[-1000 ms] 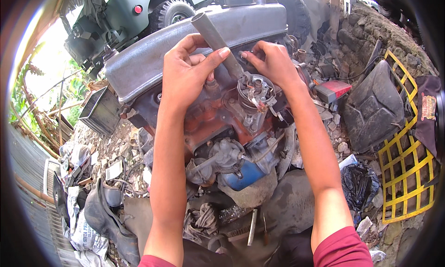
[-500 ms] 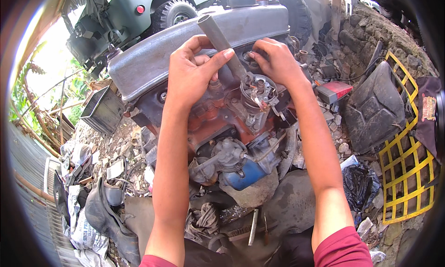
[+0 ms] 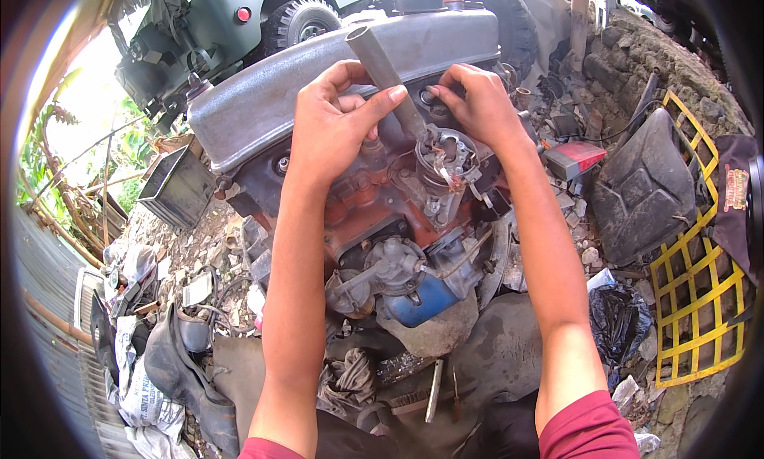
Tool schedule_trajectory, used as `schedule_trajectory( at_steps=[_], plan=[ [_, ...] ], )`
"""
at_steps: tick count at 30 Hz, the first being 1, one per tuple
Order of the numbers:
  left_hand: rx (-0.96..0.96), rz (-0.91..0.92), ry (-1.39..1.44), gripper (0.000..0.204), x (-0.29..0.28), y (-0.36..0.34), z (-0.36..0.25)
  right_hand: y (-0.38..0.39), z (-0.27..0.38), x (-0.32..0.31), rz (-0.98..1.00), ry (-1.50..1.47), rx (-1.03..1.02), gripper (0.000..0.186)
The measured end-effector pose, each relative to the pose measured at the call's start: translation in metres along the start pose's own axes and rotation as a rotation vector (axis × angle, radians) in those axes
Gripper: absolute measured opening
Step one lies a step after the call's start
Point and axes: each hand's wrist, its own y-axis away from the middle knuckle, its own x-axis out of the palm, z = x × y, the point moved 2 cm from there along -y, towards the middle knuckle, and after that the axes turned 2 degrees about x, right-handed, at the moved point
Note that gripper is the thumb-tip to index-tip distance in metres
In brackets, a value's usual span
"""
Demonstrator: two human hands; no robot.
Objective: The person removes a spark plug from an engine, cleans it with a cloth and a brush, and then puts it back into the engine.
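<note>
My left hand [image 3: 328, 125] pinches the grey metal tube [image 3: 379, 62], at 11 o'clock from the capless distributor [image 3: 443, 160]. My right hand [image 3: 483, 105], fingertips drawn together, is at a small round fitting [image 3: 427, 97] near 12 o'clock; grip unclear. Step, I judge: fingertip work on the engine [image 3: 347, 226]; next move seems to need a steady tube.

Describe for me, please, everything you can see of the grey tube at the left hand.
The grey tube is long, round and straight, dull and looks like metal. Its upper end is open, showing a dark hollow. It slants, top toward the left, overlapping the engine's long silvery cover in view. The left hand appears to hold it, thumb across the near side. Its lower end meets the edge of the round wired part in view; whether they touch is unclear.
</note>
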Motion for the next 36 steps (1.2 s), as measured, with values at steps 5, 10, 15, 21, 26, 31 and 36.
schedule_trajectory(
  at_steps=[5, 10, 15, 21, 26, 31, 36],
  plan=[
    [-0.010, -0.010, -0.012, 0.038, -0.0028, 0.0003, 0.0005, 0.0009, 0.0020, -0.0025, 0.019, -0.112, -0.008, 0.017],
    [-0.014, 0.002, -0.019, 0.037, -0.0023, 0.0011, -0.0006, 0.0000, 0.0058, -0.0046, 0.034, -0.057, 0.110, 0.019],
    [-0.020, 0.011, -0.019, 0.037, -0.0001, 0.0000, -0.0004, -0.0005, 0.0011, -0.0041, -0.045, 0.041, 0.076, 0.028],
    [-0.028, 0.001, -0.042, 0.038, -0.0016, 0.0006, 0.0001, -0.0006, 0.0059, -0.0009, 0.021, 0.093, 0.118, 0.027],
    [-0.020, 0.007, -0.038, 0.038, -0.0009, 0.0008, -0.0008, -0.0007, 0.0068, -0.0007, 0.021, 0.099, 0.087, 0.026],
    [-0.020, 0.004, -0.054, 0.038, -0.0018, 0.0001, -0.0001, -0.0009, 0.0027, 0.0012, 0.019, 0.097, 0.025, 0.025],
    [-0.016, 0.008, -0.040, 0.039, -0.0023, 0.0005, -0.0017, 0.0011, 0.0033, 0.0036, 0.029, 0.066, 0.008, 0.019]
  ],
)
